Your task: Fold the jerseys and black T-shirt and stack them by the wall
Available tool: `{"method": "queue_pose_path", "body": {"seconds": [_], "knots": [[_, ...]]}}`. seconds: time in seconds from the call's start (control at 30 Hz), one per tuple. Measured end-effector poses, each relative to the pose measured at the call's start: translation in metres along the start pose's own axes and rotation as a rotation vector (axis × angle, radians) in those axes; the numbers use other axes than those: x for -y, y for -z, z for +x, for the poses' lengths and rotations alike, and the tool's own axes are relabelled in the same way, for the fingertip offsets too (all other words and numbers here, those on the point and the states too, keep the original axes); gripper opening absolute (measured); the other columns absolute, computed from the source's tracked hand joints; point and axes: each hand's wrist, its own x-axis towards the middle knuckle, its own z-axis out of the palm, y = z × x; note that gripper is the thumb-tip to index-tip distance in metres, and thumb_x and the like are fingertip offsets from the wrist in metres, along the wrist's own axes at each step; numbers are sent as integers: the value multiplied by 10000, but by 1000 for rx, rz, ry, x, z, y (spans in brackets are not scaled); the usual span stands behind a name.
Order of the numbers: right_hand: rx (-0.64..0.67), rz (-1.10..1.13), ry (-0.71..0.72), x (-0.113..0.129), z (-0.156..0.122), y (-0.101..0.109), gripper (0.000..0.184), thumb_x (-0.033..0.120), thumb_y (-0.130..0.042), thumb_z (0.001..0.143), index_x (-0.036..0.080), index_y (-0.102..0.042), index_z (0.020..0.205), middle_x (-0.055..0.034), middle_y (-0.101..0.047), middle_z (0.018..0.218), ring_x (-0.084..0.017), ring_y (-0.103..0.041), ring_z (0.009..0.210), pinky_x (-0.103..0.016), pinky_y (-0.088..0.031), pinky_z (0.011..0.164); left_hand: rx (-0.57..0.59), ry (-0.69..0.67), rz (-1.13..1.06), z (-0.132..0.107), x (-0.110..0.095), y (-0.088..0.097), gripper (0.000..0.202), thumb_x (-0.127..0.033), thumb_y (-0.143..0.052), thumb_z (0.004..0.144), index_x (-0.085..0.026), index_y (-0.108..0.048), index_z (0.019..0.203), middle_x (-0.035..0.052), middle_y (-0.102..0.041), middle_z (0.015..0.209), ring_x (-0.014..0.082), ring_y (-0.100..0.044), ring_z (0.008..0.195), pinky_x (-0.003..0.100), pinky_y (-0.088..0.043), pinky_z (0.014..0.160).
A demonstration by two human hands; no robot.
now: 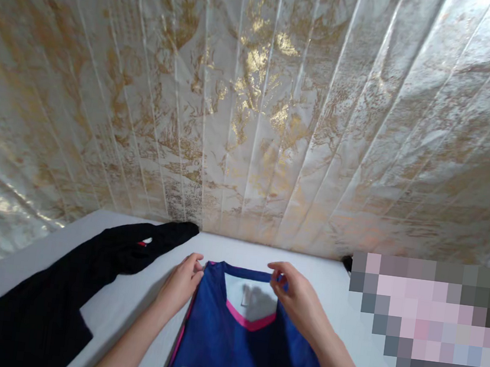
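A dark blue sports jersey with a pink-edged V-neck lies front up on the white surface before me. Its pale inner back and a small neck label show through the collar opening, and part of a round red-and-white badge appears at the bottom. My left hand is at the jersey's left shoulder corner, thumb and fingers closed at the fabric edge. At the collar's right side, my right hand has its fingers bent in a pinch over the fabric; its fingertips are partly hidden.
A black garment with a small red-and-white mark lies along the left of the white surface. Behind stands a shiny gold-and-silver patterned sheet. A pixelated pinkish area is at the right.
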Motion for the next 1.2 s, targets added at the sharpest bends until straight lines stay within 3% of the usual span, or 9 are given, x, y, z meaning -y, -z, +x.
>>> {"method": "queue_pose_path", "body": {"seconds": [0.17,0.3,0.4,0.5,0.57,0.7,0.8,0.97,1.2], "knots": [[202,-109,227,50,45,-50,294,95,-484,853,190,-634,1088,-61,-647,1042,-175,-574,980,-263,-427,854,14,19,-83,-52,8,-3,332,-205,-433,834,-188,-441,1165,48,-609,977,156,-638,703,275,-494,726],[291,-164,265,57,75,-87,258,215,-634,829,163,-663,1080,-80,-656,1026,-210,-538,999,-303,-384,886,119,61,-181,-95,17,1,340,-207,-408,828,-213,-429,1167,24,-590,945,139,-607,670,243,-482,677],[335,-189,263,56,86,-99,243,334,-657,829,170,-691,1004,-78,-651,937,-220,-520,944,-333,-365,860,182,60,-222,-110,25,7,270,-218,-376,849,-227,-464,1105,4,-577,879,135,-600,659,227,-468,639],[351,-192,252,55,89,-101,236,375,-666,816,169,-701,924,-96,-631,957,-237,-492,958,-353,-351,844,251,76,-280,-113,31,8,238,-202,-370,846,-226,-479,1056,-31,-528,759,118,-565,551,205,-423,523],[351,-173,249,56,89,-100,177,311,-683,797,169,-697,903,-100,-625,1011,-239,-484,980,-358,-347,857,287,81,-304,-111,32,7,239,-183,-385,833,-222,-481,1048,-48,-504,715,105,-531,484,197,-385,468],[341,-76,245,55,84,-97,141,137,-625,799,182,-671,925,-54,-654,980,-197,-524,955,-324,-368,871,272,37,-269,-107,29,5,278,-149,-405,821,-229,-478,1076,-63,-520,686,95,-507,473,190,-363,469],[311,15,235,51,79,-94,156,114,-565,829,182,-636,950,-31,-656,931,-168,-552,914,-284,-404,830,254,16,-283,-104,24,3,305,-115,-433,777,-222,-466,1061,-73,-525,666,98,-506,491,186,-357,466],[269,99,242,45,77,-96,108,172,-528,872,198,-597,951,-10,-645,907,-156,-545,883,-272,-421,807,300,172,-480,-101,17,-3,234,-113,-432,772,-216,-396,979,-101,-509,630,77,-427,347,176,-283,331],[228,15,223,43,80,-118,207,75,-611,764,197,-645,928,-42,-660,897,-202,-507,893,-321,-375,832,354,194,-250,-109,13,10,177,-35,-425,747,-206,-435,790,-103,-520,566,62,-436,352,172,-270,361]]}}
